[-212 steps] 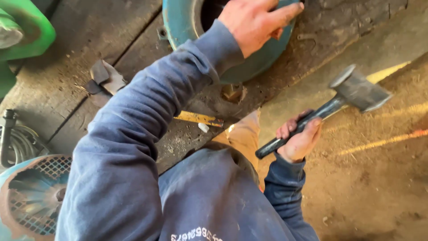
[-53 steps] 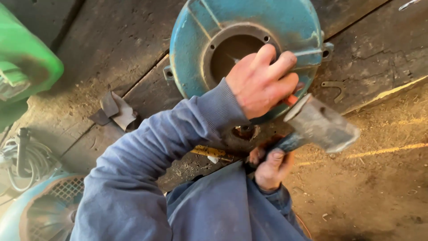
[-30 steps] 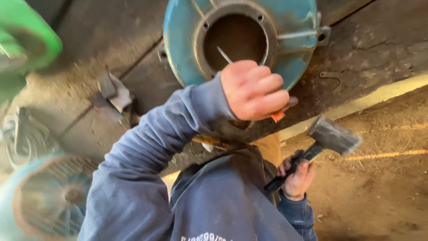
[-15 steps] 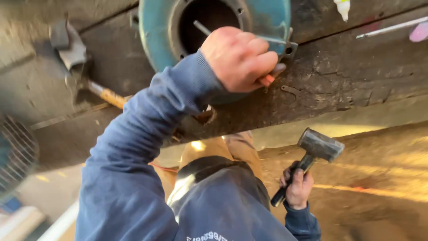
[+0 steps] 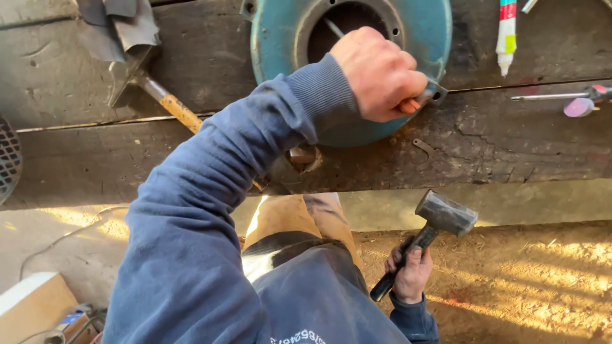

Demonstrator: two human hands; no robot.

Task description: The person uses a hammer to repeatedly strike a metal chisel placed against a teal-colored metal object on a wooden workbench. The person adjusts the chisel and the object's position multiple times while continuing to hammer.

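Fingers of my left hand [image 5: 381, 75] clench an orange-handled tool [image 5: 413, 104] against the teal housing [image 5: 280, 44], while my right hand [image 5: 411, 275] grips a hammer [image 5: 426, 237] below.

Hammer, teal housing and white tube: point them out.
hammer [image 5: 446, 213], head view, on its dark head.
teal housing [image 5: 274, 44], head view, on its left rim.
white tube [image 5: 506, 28], head view, on its body.
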